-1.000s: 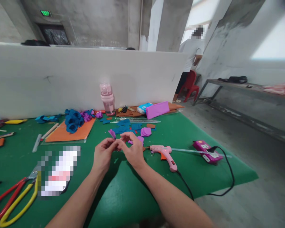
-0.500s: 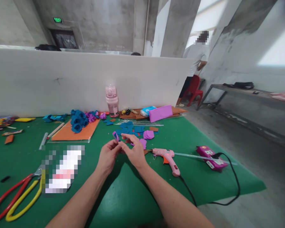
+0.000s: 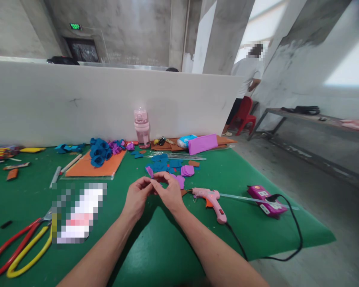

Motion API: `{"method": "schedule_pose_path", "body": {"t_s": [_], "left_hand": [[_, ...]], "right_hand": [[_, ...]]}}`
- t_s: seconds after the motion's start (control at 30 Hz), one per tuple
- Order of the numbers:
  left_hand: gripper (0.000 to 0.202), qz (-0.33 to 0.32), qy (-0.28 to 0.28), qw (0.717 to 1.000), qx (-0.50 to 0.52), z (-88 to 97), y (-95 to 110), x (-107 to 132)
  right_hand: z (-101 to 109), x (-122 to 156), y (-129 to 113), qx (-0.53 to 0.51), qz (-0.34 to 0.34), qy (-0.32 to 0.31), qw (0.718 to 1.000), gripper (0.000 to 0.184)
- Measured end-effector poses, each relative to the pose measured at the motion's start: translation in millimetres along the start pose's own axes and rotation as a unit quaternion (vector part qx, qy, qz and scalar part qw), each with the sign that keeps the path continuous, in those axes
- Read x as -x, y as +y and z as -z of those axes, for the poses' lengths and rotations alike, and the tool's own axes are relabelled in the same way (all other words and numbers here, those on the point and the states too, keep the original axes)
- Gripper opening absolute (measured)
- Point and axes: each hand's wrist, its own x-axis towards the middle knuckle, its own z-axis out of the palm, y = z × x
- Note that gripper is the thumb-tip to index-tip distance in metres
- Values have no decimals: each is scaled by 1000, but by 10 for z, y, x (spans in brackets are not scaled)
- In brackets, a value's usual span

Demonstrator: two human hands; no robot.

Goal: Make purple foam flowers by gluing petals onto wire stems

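Over the green mat [image 3: 167, 247], we pinch a purple petal [image 3: 150, 172] between our left hand [image 3: 137, 197] and right hand [image 3: 169, 192], fingertips touching. It points toward 11 o'clock, nearer the left hand.

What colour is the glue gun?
The glue gun is pink, clearest in the head view.

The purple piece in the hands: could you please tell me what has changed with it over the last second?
Very little. The right hand has curled its fingers in closer to the fingertips of the left hand, which keeps pinching the purple piece; nothing was let go. The glue gun, scissors and bottle lie as before; only the view shifted slightly.
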Motion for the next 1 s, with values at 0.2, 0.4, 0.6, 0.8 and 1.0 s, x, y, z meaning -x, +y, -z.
{"method": "schedule_pose_path", "body": {"t_s": [0.2, 0.4, 0.6, 0.8, 1.0], "left_hand": [[21, 17, -14, 1000, 19, -8, 33, 13], [20, 12, -28, 999, 26, -6, 5, 16], [27, 13, -34, 999, 7, 39, 57, -2], [27, 5, -34, 999, 33, 23, 94, -14], [21, 26, -59, 996, 68, -14, 89, 23]], "right_hand": [[22, -55, 52, -132, -76, -1, 988, 21], [-38, -39, 65, -197, -140, -37, 970, 25], [30, -29, 29, -125, -109, 13, 986, 21], [135, 65, -35, 36, -49, -29, 998, 22], [114, 162, -110, 41, -54, -1, 998, 17]]}}
